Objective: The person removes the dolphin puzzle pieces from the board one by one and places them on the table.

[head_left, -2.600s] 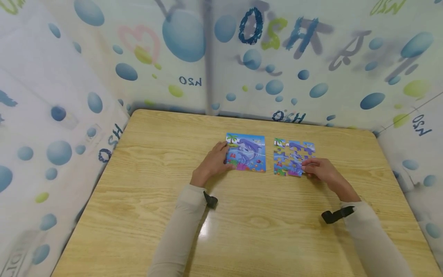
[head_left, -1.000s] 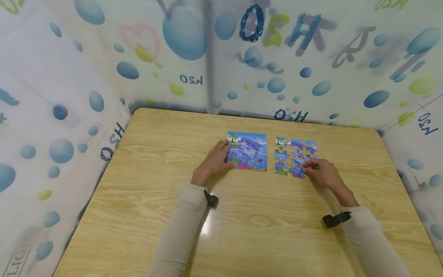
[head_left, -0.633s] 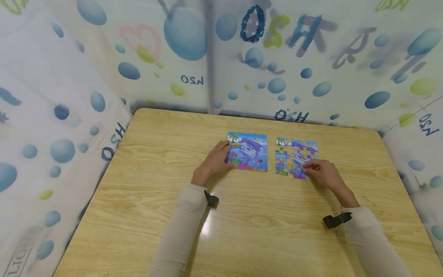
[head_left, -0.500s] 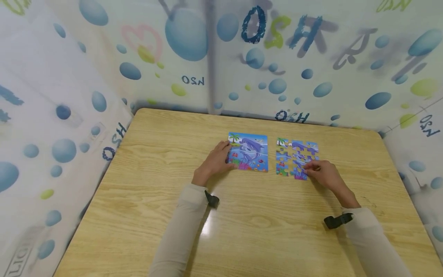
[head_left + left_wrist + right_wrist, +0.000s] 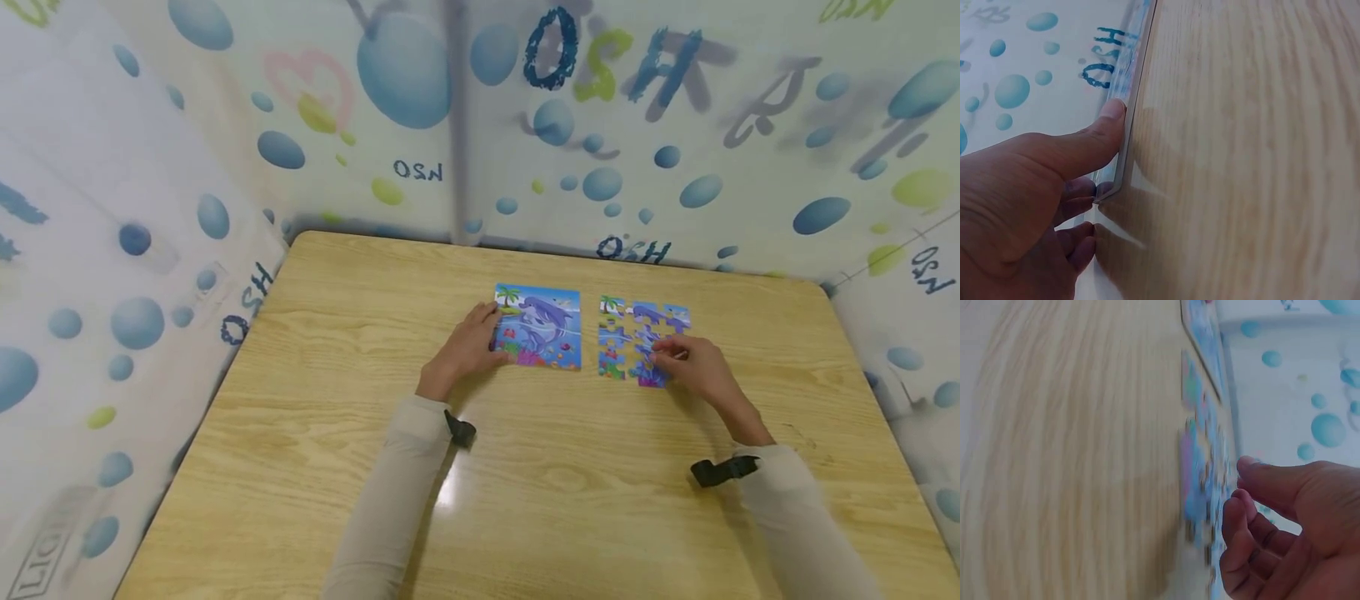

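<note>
A square dolphin picture board (image 5: 537, 327) lies flat on the table. My left hand (image 5: 467, 346) holds its near left corner, with the thumb on the near edge and the fingers along the left side. In the left wrist view the thumb (image 5: 1105, 131) presses the board's edge (image 5: 1127, 134). To the right lie dolphin jigsaw pieces (image 5: 611, 335) in columns with gaps between them. My right hand (image 5: 697, 364) is over the right part of them, partly hiding the lower right pieces. In the right wrist view its thumb and loosely curled fingers (image 5: 1235, 519) stand apart, with nothing showing between them.
The wooden table (image 5: 540, 483) ends at a patterned wall (image 5: 480, 125) behind the board and pieces. More patterned wall stands at the left and right. A dark camera strap (image 5: 723, 471) sits on the right wrist, another (image 5: 459, 429) on the left.
The lower middle jigsaw pieces have shifted slightly right and nearer, widening the gap from the left column. My right hand has since lifted a little away and to the left. The left hand stays put.
</note>
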A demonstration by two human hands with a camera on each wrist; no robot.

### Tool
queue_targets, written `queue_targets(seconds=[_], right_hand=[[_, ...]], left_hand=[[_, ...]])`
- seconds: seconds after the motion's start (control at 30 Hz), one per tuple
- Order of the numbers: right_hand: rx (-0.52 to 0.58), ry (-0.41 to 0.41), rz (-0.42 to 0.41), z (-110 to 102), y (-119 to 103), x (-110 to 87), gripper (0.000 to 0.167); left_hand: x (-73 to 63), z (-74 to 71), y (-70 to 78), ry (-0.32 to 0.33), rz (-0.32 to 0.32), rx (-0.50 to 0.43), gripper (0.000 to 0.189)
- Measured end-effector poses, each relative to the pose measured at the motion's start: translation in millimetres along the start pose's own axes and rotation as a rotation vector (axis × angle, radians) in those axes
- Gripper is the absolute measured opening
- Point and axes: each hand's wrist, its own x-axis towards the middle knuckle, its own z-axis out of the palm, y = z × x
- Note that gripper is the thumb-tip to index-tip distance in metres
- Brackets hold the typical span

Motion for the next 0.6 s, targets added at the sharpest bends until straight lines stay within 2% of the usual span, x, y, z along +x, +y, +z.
queue_targets(seconds=[0.13, 0.4, 0.6], right_hand=[[0.024, -0.006, -0.032, 11, -16, 7.7, 0.024], [0.062, -0.086, -0.112, 41, -55, 24.4, 0.03], [0.037, -0.101, -0.141, 56, -75, 35.1, 0.034]], left_hand=[[0.6, -0.3, 0.4, -0.009, -0.003, -0.008, 0.088], [2.1, 1.1, -1.9, 0.001, -0.005, 0.0, 0.088], [2.2, 2.0, -1.7, -0.001, -0.006, 0.001, 0.087]])
